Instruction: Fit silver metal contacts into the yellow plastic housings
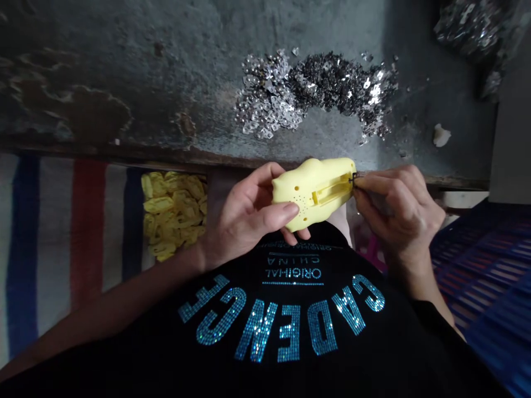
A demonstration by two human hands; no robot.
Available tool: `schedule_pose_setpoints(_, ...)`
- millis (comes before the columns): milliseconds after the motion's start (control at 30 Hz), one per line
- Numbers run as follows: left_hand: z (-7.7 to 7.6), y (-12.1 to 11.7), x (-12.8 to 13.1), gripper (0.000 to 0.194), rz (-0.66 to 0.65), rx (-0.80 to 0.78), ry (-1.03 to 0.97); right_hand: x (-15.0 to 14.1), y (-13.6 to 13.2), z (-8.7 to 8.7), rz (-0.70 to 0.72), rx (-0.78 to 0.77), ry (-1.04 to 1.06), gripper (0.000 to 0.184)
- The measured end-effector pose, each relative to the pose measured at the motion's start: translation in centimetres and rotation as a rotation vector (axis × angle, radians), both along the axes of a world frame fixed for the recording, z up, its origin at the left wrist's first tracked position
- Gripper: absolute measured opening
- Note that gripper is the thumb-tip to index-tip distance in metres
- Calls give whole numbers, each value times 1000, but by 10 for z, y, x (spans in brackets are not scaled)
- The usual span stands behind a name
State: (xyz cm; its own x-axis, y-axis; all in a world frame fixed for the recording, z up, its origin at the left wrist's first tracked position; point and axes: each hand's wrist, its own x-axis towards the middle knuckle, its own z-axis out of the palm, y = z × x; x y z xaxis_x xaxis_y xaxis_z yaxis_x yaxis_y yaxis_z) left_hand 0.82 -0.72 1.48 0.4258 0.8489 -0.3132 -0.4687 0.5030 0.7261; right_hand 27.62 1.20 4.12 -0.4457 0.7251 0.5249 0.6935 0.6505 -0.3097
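My left hand grips a yellow plastic toy housing by its left end, thumb on top beside a cluster of small holes. The housing has a long open slot, like a battery compartment, facing up. At the slot's right end my right hand pinches a small dark metal contact piece between thumb and fingertips, at the housing's edge. Whether the piece is seated in the slot, I cannot tell. Beyond the housing, a pile of small shiny metal contact pieces is spread on the grey worktable.
Left below the table edge, several yellow plastic parts lie beside a striped red, white and blue sheet. A blue plastic crate stands at the right. A bag of metal pieces and a white scrap are on the table.
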Motion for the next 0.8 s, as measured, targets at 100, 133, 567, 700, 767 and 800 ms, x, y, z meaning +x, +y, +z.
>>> schedule_pose_setpoints(100, -3, -2, -2, 29, -18, 21, 12, -1, -3, 1, -25, -2, -26, 28)
schedule_pose_setpoints(133, -3, -2, -2, 27, -22, 33, 19, -2, -3, 1, -27, 3, -35, 29)
schedule_pose_setpoints(567, -1, -1, -1, 31, -44, 40, 43, -1, -2, 0, -43, 49, -54, 25)
schedule_pose_setpoints(700, -2, -2, -1, 30, -41, 15, 43, 0, -2, 1, -20, 18, -44, 29)
schedule_pose_setpoints(767, -1, -2, 0, 30, -34, 24, 58, 0, -2, 2, -14, 0, -54, 30)
schedule_pose_setpoints(800, -1, -2, 0, 30, -31, 29, 63, 0, -3, 3, -18, -10, -58, 30)
